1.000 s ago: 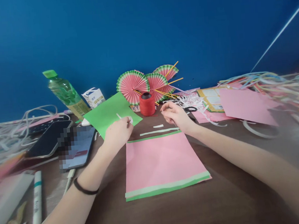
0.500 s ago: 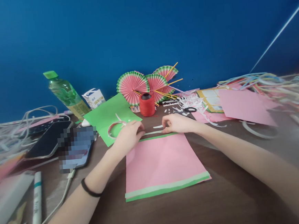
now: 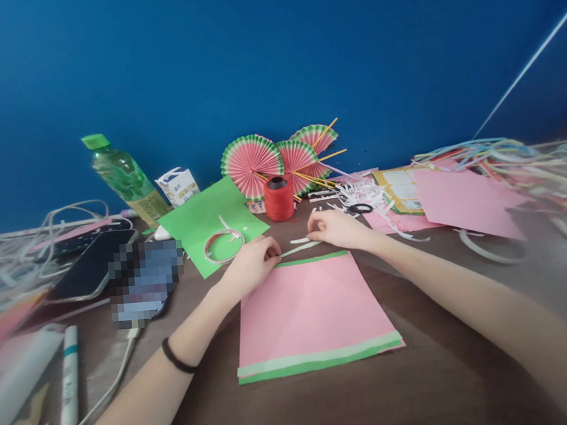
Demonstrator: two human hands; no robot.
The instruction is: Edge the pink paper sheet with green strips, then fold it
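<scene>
A thin pale strip (image 3: 299, 248) stretches between my hands, just past the far edge of a pink sheet (image 3: 311, 308) with green and pale green bands along its near edge. My left hand (image 3: 254, 264) pinches the strip's left end over the sheet's far left corner. At the other end my right hand (image 3: 336, 228) is closed on the strip, its fingertips partly hidden. Another short white strip (image 3: 299, 241) lies just beyond. Left of my left hand, a roll of tape (image 3: 206, 250) rests on a green sheet (image 3: 196, 224).
Pleated paper fans (image 3: 252, 166) and a red thread spool (image 3: 279, 203) stand by the blue wall. Scissors (image 3: 360, 208), white paper shreds (image 3: 360, 194) and pink paper (image 3: 464, 198) lie to the right. A bottle (image 3: 128, 179), phones (image 3: 149, 282) and a marker (image 3: 70, 383) are at left.
The strip has tilted, its right end now farther from the pink sheet. My left hand has shifted slightly right, uncovering more of the tape roll. The sheet has moved a little.
</scene>
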